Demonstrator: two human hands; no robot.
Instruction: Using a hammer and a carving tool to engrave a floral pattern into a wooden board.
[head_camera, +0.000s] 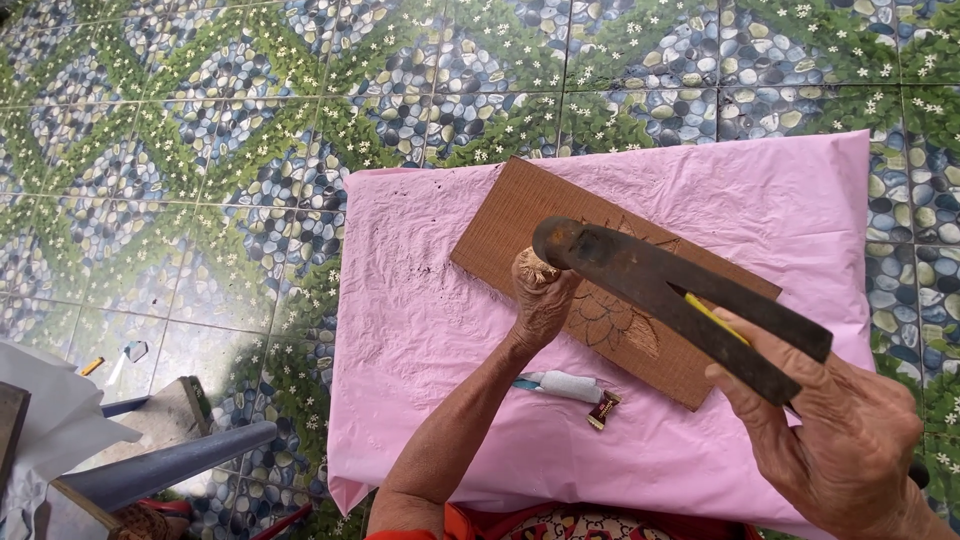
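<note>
- Down low, kneeling-height view onto a crinkled pink plastic sheet (450, 330) spread over a floor tiled in a blue-pebble-and-green-leaf pattern (200, 150).
- Lying at a slant on that sheet: a flat brown rectangular wooden board (500, 225), a flower outline drawn on it and partly carved near its lower right end.
- Left hand (540, 300) closed in a fist round a pale frayed-topped wooden handle (533, 266), only the splayed butt showing above the knuckles; blade end hidden under the fist, pressed down at the flower carving.
- Right hand (840, 440) clamped on a long dark worn flat metal bar with a rounded tip (650, 285), raised above the board and pointing up-left, its rounded end just beside the frayed handle butt.
- Also pinched in the right hand, alongside the bar: a thin yellow pencil (712, 316), dark point toward the board.
- Just below the board, near the left forearm: a small tool wrapped in white cloth with a teal end (562, 384), and touching it a little dark red-brown wrapped piece (603, 409).
- Far left on the tiles, well apart from the sheet: a grey metal-and-wood stool frame (170, 455), white cloth (50, 420) and a short yellow stub (91, 366).
</note>
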